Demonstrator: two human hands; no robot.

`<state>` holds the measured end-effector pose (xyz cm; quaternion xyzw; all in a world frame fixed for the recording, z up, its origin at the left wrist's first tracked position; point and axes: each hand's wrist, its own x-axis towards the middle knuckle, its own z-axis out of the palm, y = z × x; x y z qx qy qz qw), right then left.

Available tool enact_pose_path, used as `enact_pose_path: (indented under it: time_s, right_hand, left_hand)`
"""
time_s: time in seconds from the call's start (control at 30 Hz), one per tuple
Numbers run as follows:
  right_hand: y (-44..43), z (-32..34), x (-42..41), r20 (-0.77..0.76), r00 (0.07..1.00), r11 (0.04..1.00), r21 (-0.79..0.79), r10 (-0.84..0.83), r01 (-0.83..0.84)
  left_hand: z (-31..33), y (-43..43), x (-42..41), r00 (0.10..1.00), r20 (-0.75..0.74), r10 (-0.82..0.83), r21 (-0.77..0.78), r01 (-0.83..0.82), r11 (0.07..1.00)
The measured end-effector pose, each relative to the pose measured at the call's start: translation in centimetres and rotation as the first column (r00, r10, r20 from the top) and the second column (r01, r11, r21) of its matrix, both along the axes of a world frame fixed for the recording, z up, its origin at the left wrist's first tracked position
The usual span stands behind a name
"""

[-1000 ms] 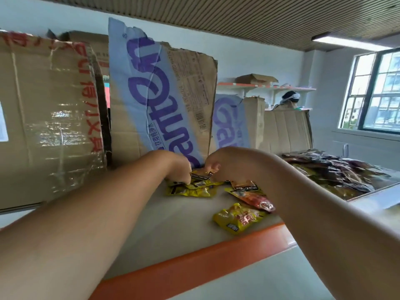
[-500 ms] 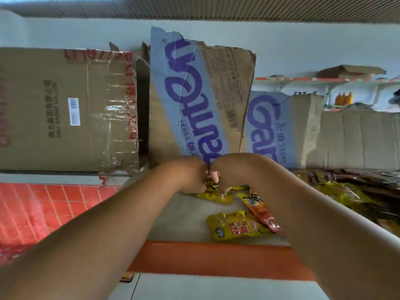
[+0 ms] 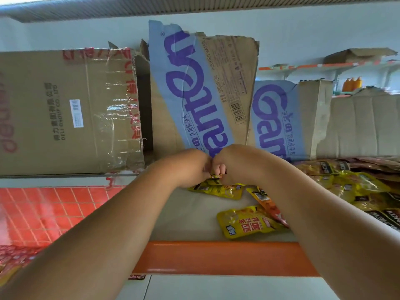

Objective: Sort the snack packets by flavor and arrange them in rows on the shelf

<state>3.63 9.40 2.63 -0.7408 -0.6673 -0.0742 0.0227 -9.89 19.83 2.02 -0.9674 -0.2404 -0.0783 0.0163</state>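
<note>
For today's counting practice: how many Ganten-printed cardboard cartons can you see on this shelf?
2. The tall Ganten carton leans at centre; the shorter Ganten carton stands just right of it. More may be hidden.

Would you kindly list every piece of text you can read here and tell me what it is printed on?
"Ganten": centre cardboard panel, sideways; cut off after "Gan" on the right panel.
"PURIFIED WATER": same centre panel.
"DELI GROUP CO., LTD": left cardboard box.
Red characters on the yellow packet and the barcode digits: too blurred.
The small packet pinched by left hand and right hand: unreadable.
</note>
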Motion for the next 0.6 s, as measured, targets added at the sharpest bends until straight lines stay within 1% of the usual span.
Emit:
enact_pose_path:
  time_s: [0.07, 0.13, 0.23, 0.27, 0.37, 0.43, 0.5, 0.6]
  right_hand:
    - [-0.1, -0.4, -0.1, -0.015, 1.000, 1.000, -0.003, 0.015, -0.015]
    - [0.0, -0.7, -0.3, 0.003, 1.000, 1.000, 0.005, 0.006, -0.006]
    - [0.0, -0.8, -0.6, 0.043, 0.999, 0.998, 0.059, 0.002, -0.005]
    - [-0.1, -0.7, -0.6, 0.036, 0.999, 0.996, 0.094, -0.006, 0.002]
    - [-0.7, -0.2, -0.4, -0.057, 0.998, 0.975, 0.222, -0.014, 0.027]
    - [-0.9, 0.0, -0.2, -0.132, 0.991, 0.967, 0.252, -0.016, 0.049]
    - [-1.1, 0.0, -0.1, -0.206, 0.978, 0.962, 0.263, -0.017, 0.072]
    - [-1.0, 0.1, 0.0, -0.242, 0.970, 0.949, 0.307, 0.004, 0.073]
  left_hand:
    - [0.1, 0.4, -0.2, 1.000, 0.019, -0.005, -0.049, 0.006, 0.999]
    - [0.1, 0.7, -0.4, 0.999, 0.032, -0.013, -0.066, 0.015, 0.998]
    - [0.2, 1.1, -0.6, 0.998, 0.050, -0.029, -0.095, 0.034, 0.995]
    - [0.3, 1.2, -0.7, 0.997, 0.075, -0.035, -0.104, 0.043, 0.994]
    - [0.7, 1.9, -1.1, 0.973, 0.227, -0.033, -0.137, 0.065, 0.988]
    - [0.8, 2.3, -1.5, 0.948, 0.317, -0.017, -0.173, 0.075, 0.982]
    - [0.9, 2.6, -1.7, 0.934, 0.358, -0.004, -0.208, 0.084, 0.975]
    - [0.9, 2.8, -1.9, 0.898, 0.440, 0.003, -0.248, 0.118, 0.961]
